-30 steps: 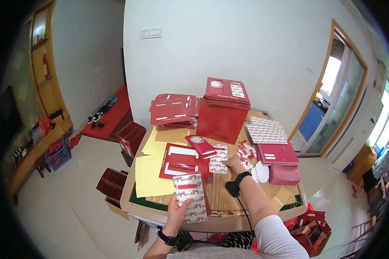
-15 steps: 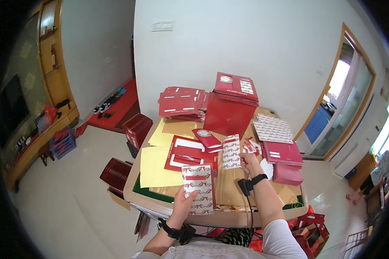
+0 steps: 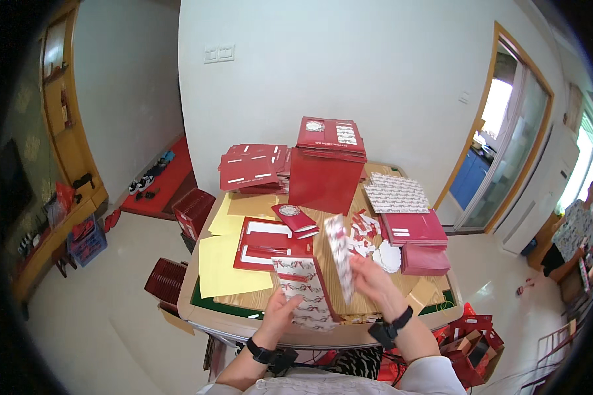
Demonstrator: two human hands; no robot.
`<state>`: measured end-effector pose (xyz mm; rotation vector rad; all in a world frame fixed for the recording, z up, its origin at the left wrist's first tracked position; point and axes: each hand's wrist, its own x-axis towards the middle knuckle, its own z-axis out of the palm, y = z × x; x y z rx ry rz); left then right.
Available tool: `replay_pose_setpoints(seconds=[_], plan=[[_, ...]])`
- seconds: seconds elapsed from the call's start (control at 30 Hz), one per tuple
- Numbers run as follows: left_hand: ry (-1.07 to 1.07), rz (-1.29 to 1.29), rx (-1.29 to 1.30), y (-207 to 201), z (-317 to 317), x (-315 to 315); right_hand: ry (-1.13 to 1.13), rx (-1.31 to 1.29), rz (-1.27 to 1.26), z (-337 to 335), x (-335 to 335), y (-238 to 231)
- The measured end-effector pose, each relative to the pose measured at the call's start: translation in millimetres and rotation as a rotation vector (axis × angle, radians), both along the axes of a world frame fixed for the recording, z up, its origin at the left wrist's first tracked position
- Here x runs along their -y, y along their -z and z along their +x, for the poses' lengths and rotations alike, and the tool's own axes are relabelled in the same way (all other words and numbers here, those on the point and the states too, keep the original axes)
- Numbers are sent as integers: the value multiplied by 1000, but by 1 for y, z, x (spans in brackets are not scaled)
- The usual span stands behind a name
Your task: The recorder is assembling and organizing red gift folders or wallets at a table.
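Note:
My left hand (image 3: 281,313) grips a white money wallet (image 3: 304,282) printed with ribbons and leaves, near the table's front edge. A dark red edge shows along that wallet's right side. My right hand (image 3: 374,283) pinches a second printed wallet (image 3: 338,251), tilted and a little blurred, just right of the first. Beyond the left hand lies a red card sheet (image 3: 250,247) with white cut-out windows. Small red folded wallets (image 3: 295,220) with a white label rest behind it. White and red paper pieces (image 3: 364,230) and a white scalloped label pile (image 3: 387,257) lie past my right hand.
A tall red box (image 3: 323,181) stands at the back with red sleeves (image 3: 333,139) on top. Red cards (image 3: 247,171) are stacked left of it, yellow paper (image 3: 227,270) in front. Printed sheets (image 3: 402,194) and deep pink stacks (image 3: 423,258) sit right. Another person (image 3: 570,230) is far right.
My right hand has drawn its printed wallet nearer to the left hand and tilted it. The left hand's wallet has turned slightly, baring more of its red edge. The view has shifted right.

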<state>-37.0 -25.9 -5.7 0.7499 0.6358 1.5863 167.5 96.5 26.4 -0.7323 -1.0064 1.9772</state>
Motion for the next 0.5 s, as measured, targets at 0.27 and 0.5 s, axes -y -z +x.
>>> replay_pose_setpoints(seconds=[0.27, 0.5], plan=[[83, 132, -213, -29, 42, -15, 238, 189, -68, 7, 53, 47], [-188, 173, -477, -21, 49, -9, 309, 560, 851, 4, 93, 7]])
